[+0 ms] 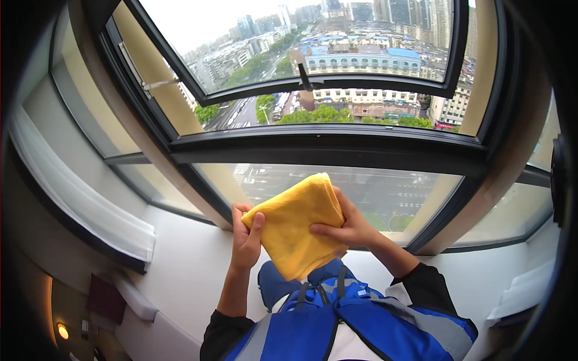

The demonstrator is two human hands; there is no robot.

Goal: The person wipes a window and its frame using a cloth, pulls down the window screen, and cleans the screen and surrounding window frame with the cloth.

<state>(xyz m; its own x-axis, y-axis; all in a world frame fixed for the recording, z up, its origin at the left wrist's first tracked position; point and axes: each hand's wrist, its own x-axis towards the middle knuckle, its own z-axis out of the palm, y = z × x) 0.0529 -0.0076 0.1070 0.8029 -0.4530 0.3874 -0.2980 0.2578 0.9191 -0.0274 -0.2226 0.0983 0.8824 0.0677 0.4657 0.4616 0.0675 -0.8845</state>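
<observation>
A folded yellow cloth [295, 225] is held up in front of my body, before the lower window pane. My left hand [247, 236] grips its left corner, with the thumb on the near face. On the other side, my right hand [346, 222] pinches the right edge, thumb lying across the front and the other fingers hidden behind. Beyond the cloth, the upper window sash [331, 84] is tilted outward, its black handle [304, 77] at the middle of the bottom rail.
A dark window crossbar [331, 149] runs above the fixed lower pane [397, 192]. The white sill [180, 253] stretches around my legs. White curtains [84, 192] hang at the left, with another curtain [521, 289] at the right. A cushioned seat [141, 331] and a lit lamp [62, 331] are lower left.
</observation>
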